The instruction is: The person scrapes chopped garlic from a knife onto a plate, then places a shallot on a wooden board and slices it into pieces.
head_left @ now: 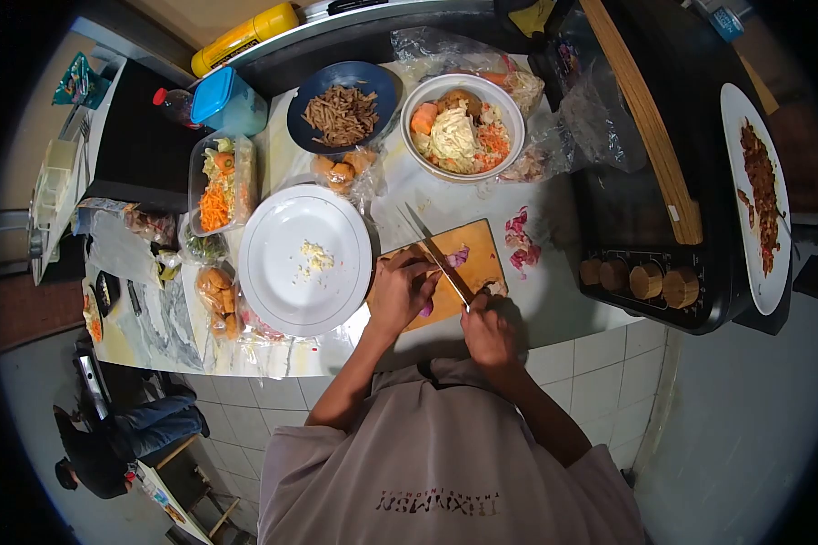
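My right hand (491,338) is closed around the handle of a kitchen knife (447,265), whose blade slants up and left across a wooden cutting board (482,238). My left hand (404,289) has its fingers bunched against the blade's left side; what they grip, if anything, is hidden. A purple shallot piece (425,310) shows just below those fingers. Cut shallot (457,256) lies on the board right of the blade. A pale scrap (495,288) sits near the board's lower right corner. Reddish-purple peels (520,241) are heaped on the counter beside the board.
Left of the board stands a white plate (277,282) with chopped pale bits. Behind are a bowl of mixed food (515,150), a dark bowl of brown strips (304,127) and a vegetable tub (250,186). A black stove (641,282) borders the right. Another person (109,454) is at lower left.
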### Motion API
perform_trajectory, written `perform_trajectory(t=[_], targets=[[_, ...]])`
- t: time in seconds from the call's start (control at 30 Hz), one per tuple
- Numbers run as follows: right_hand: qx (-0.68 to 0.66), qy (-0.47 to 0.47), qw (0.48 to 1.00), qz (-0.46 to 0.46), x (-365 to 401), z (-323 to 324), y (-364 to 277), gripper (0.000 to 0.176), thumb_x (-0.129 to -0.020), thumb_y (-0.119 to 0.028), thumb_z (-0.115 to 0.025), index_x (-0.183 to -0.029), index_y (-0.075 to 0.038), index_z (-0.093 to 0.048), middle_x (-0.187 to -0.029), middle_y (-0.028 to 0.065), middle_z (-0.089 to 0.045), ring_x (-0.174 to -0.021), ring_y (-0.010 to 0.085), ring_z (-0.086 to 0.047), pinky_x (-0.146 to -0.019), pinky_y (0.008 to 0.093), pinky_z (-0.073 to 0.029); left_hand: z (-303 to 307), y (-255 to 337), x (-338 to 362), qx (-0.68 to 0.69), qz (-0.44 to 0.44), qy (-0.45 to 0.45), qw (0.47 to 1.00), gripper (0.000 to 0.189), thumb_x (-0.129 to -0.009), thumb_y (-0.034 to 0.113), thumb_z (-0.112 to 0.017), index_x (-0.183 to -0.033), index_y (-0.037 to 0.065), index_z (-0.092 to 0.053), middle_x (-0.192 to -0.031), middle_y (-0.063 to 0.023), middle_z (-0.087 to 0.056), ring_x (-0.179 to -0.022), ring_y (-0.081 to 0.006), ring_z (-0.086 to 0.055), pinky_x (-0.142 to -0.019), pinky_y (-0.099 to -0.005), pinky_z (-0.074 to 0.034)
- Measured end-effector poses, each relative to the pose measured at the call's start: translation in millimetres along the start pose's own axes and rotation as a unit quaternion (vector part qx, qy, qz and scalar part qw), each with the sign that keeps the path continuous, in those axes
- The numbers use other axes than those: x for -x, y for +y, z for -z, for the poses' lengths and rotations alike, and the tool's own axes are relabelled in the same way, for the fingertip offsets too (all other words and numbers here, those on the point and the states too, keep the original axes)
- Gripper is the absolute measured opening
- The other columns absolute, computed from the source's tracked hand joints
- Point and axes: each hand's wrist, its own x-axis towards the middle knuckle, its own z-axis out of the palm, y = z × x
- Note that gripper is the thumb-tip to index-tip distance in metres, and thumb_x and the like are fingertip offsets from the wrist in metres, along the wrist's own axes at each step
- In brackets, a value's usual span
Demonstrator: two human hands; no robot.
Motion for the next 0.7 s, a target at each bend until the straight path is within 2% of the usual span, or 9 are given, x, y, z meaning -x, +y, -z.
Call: perform_trajectory(t=[0.07, 0.1, 0.2, 0.27, 0.3, 0.37, 0.5, 0.6, 0.7], targets=[[0.062, 0.085, 0.994, 0.042, 0, -3, 1, 0.031, -0.096, -0.033, -0.059, -0.102, -0.003, -0.055, -0.059, 0.0057, -0.06, -0.056, 0.0251, -0.067, -0.048, 0.0336, -0.055, 1, 0, 1, -0.002, 0.01, -0.015, 1.0, 0.018, -0.078, 0.012, -0.076, -0.094, 0.005, -0.075, -0.087, -0.0104, -0.068, -0.085, -0.0294, -0.063, -0.088, -0.0407, -0.042], [0.061, 0.083, 0.994, 0.04, 4, -6, 1, 0.031, -0.096, -0.033, -0.059, -0.102, -0.003, -0.055, -0.059, 0.0057, -0.06, -0.056, 0.0251, -0.067, -0.048, 0.0336, -0.055, 1, 0, 3, -0.002, 0.011, -0.018, 1.0, 0.018, -0.078, 0.012, -0.076, -0.094, 0.005, -0.075, -0.087, -0.0104, -0.068, -0.085, -0.0294, -0.063, -0.088, -0.0407, -0.042], [0.05, 0.05, 0.997, 0.022, 1, -9, 2, 0.034, -0.096, -0.033, -0.059, -0.102, -0.001, -0.053, -0.065, 0.0114, -0.063, -0.062, 0.0291, -0.069, -0.053, 0.0382, -0.056, 1, -1, 2, 0.005, 0.017, -0.024, 1.0, 0.017, -0.078, 0.012, -0.076, -0.094, 0.005, -0.075, -0.087, -0.01, -0.068, -0.086, -0.029, -0.063, -0.088, -0.0402, -0.042], [-0.059, -0.05, 0.997, -0.027, -6, -3, 5, 0.035, -0.097, -0.032, -0.057, -0.103, 0.002, -0.051, -0.073, 0.0197, -0.065, -0.07, 0.0378, -0.068, -0.06, 0.0461, -0.056, 0, 0, 1, -0.002, 0.013, -0.013, 1.0, 0.017, -0.079, 0.013, -0.075, -0.094, 0.005, -0.074, -0.089, -0.0101, -0.068, -0.086, -0.0292, -0.064, -0.089, -0.0402, -0.042], [-0.058, -0.048, 0.997, -0.028, -10, 3, 7, 0.035, -0.097, -0.032, -0.057, -0.103, 0.002, -0.051, -0.073, 0.0197, -0.065, -0.07, 0.0378, -0.068, -0.06, 0.0461, -0.056, -1, -1, 1, -0.002, 0.012, -0.013, 1.0, 0.017, -0.079, 0.013, -0.075, -0.094, 0.005, -0.074, -0.089, -0.0101, -0.068, -0.086, -0.0292, -0.064, -0.089, -0.0402, -0.042], [-0.148, -0.13, 0.979, -0.051, -15, 17, 9, 0.034, -0.099, -0.03, -0.053, -0.104, 0.003, -0.049, -0.08, 0.0259, -0.065, -0.077, 0.0457, -0.066, -0.066, 0.0527, -0.054, -2, -3, 1, -0.004, 0.007, -0.014, 1.0, 0.017, -0.079, 0.013, -0.075, -0.094, 0.005, -0.074, -0.092, -0.0099, -0.068, -0.088, -0.0294, -0.064, -0.089, -0.0402, -0.043], [-0.213, -0.124, 0.968, -0.044, -17, 25, 11, 0.032, -0.1, -0.029, -0.051, -0.106, 0.003, -0.048, -0.083, 0.0279, -0.066, -0.079, 0.0478, -0.065, -0.069, 0.0549, -0.053, 0, 0, 1, -0.019, -0.001, -0.012, 1.0, 0.018, -0.079, 0.013, -0.075, -0.095, 0.005, -0.075, -0.094, -0.0097, -0.069, -0.091, -0.0293, -0.065, -0.09, -0.0405, -0.043], [-0.228, -0.152, 0.96, -0.055, -18, 27, 12, 0.032, -0.1, -0.024, -0.053, -0.11, 0.006, -0.046, -0.086, 0.0335, -0.061, -0.084, 0.0539, -0.06, -0.071, 0.0586, -0.047, -2, -2, 1, -0.012, 0.018, -0.032, 0.999, 0.018, -0.078, 0.014, -0.075, -0.094, 0.006, -0.075, -0.097, -0.0086, -0.069, -0.094, -0.0288, -0.065, -0.09, -0.041, -0.043], [-0.216, -0.127, 0.967, -0.049, -16, 24, 15, 0.031, -0.099, -0.023, -0.053, -0.109, 0.005, -0.047, -0.086, 0.0334, -0.061, -0.084, 0.0534, -0.06, -0.07, 0.0586, -0.047, -2, -3, 0, -0.04, -0.033, -0.003, 0.999, 0.02, -0.076, 0.018, -0.076, -0.095, 0.011, -0.076, -0.098, -0.0037, -0.068, -0.093, -0.0237, -0.063, -0.084, -0.0405, -0.039]])
